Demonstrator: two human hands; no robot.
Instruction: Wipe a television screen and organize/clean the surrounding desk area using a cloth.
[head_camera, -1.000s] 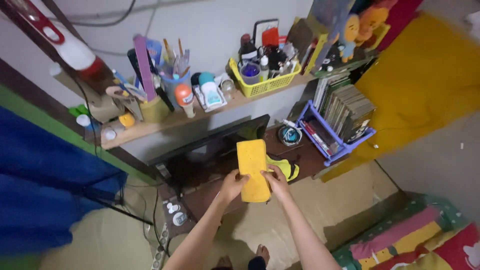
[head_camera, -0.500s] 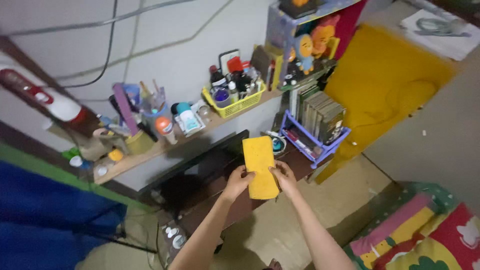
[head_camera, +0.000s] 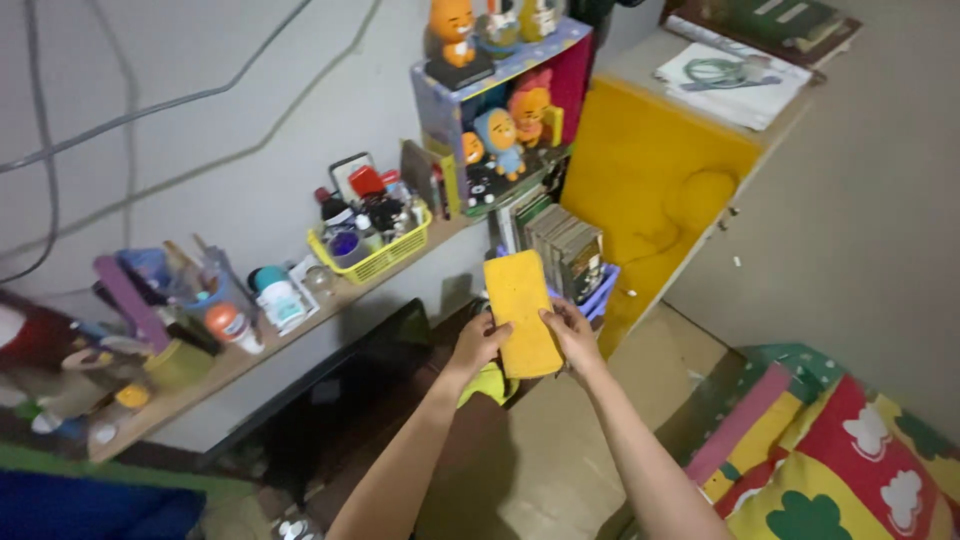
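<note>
While both hands pinch its lower edge, left hand (head_camera: 481, 343) and right hand (head_camera: 570, 331) hold the yellow sponge (head_camera: 520, 310) upright, face exposed.

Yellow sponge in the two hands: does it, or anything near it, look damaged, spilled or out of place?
The yellow sponge looks whole, held upright between the left hand and the right hand. One odd thing: a yellow-green cloth lies crumpled on the dark low table just below the hands. The wall shelf is crowded, but nothing there looks spilled.
</note>
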